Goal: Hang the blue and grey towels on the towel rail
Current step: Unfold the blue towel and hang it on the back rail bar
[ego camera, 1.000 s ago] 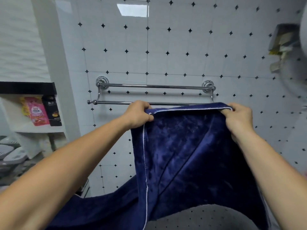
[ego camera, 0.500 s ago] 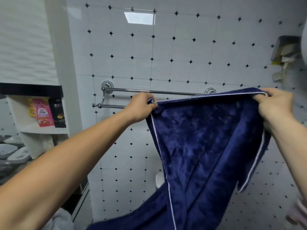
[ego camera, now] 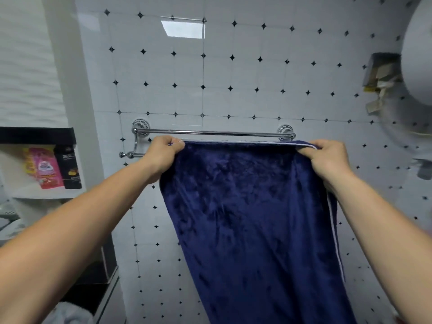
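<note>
A dark blue towel point(ego camera: 252, 218) with a pale trimmed edge hangs straight down in front of me, spread flat. My left hand point(ego camera: 163, 154) pinches its top left corner and my right hand point(ego camera: 327, 157) pinches its top right corner. The top edge is stretched level just below the upper bar of the chrome double towel rail point(ego camera: 210, 132) on the tiled wall. The towel hides most of the lower front bar, whose left end point(ego camera: 127, 155) sticks out past my left hand. No grey towel is in view.
A white wall shelf point(ego camera: 46, 192) at the left holds a pink pouch point(ego camera: 43, 168) and a black pouch point(ego camera: 70, 168). A white round appliance point(ego camera: 416, 54) and a small holder point(ego camera: 379, 73) hang at the upper right. A dark counter edge sits at the lower left.
Both hands have spread the towel wide and level and brought its top edge up close under the upper bar. The grey towel seen low in the first frame is out of view.
</note>
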Tool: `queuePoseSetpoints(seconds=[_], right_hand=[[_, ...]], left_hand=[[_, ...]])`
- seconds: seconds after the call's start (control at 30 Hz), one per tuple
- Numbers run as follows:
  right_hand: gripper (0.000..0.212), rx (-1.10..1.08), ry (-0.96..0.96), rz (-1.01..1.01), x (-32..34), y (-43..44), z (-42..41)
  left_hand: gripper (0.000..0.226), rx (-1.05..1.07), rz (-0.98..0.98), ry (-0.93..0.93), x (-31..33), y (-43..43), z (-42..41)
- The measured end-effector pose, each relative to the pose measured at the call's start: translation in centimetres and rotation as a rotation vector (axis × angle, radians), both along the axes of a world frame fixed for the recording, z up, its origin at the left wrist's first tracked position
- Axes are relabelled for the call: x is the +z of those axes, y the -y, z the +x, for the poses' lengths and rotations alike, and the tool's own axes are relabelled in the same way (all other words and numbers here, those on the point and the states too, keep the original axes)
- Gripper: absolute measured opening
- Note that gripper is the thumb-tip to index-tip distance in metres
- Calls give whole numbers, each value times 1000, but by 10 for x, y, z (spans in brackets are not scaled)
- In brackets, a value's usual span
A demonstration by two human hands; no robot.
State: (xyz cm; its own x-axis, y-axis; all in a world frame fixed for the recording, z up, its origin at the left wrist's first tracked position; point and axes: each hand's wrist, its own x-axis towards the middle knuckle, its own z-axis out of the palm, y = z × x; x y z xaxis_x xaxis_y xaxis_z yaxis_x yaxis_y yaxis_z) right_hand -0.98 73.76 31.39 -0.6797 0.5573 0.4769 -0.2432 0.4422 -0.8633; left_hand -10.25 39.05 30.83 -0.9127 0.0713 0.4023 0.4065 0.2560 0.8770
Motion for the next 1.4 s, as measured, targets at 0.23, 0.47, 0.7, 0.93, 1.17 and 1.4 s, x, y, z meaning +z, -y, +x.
queuePoseSetpoints(seconds=[0.23,0.47,0.7,0.93,1.17,1.4], right_hand=[[19,19,105,21,-11,5,-11],[25,63,312,182,-49,-15,-18],[30,18,524,563,-91,0,-29],[11,142,729,321,-191,18,-37],[19,138,761,-200,-233,38,-35],[37,543,716,-462,-163,121,-38]], left_hand=[[30,-202,123,209,7,12,18],[5,-66,77,171,26,46,27],[24,-22,9,20,56,47,39],[25,5,195,-42,88,78,43],[16,32,408,374,77,146,3],[27,81,487,525,-9,136,-24]])
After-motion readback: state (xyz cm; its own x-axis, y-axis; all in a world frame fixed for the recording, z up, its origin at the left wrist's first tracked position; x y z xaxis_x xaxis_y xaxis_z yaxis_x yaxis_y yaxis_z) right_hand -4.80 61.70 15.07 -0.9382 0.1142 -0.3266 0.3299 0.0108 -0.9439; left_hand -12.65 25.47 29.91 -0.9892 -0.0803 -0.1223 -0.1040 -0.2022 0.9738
